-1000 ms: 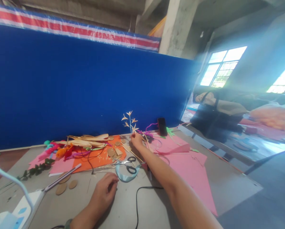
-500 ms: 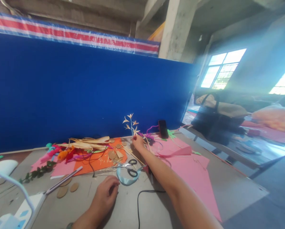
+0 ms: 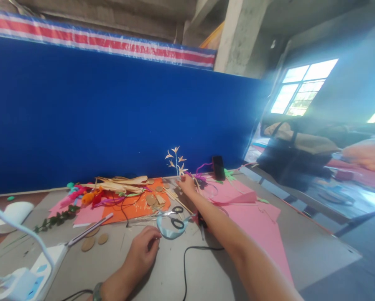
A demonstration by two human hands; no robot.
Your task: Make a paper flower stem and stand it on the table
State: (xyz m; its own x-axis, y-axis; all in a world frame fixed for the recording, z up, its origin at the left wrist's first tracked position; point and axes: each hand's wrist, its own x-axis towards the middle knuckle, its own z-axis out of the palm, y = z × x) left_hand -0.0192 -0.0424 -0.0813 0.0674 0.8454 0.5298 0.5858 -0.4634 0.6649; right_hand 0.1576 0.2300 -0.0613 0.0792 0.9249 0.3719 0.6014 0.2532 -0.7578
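My right hand (image 3: 186,184) reaches to the far side of the table and pinches the foot of a small upright straw sprig (image 3: 176,161) with pale star-shaped leaves. My left hand (image 3: 143,254) rests near me on the grey table (image 3: 300,246), fingers curled loosely, its fingertips beside a light blue ribbon loop (image 3: 171,228). Black-handled scissors (image 3: 174,216) lie just beyond the ribbon.
An orange sheet (image 3: 133,205) carries straw strips, cardboard discs and thin sticks. Pink paper (image 3: 256,217) covers the right side. A black phone (image 3: 218,167) leans on the blue partition (image 3: 112,113). A power strip (image 3: 33,271) and black cable (image 3: 187,267) lie near me.
The view shifted slightly; my right hand stays at the sprig's base and my left hand stays by the ribbon.
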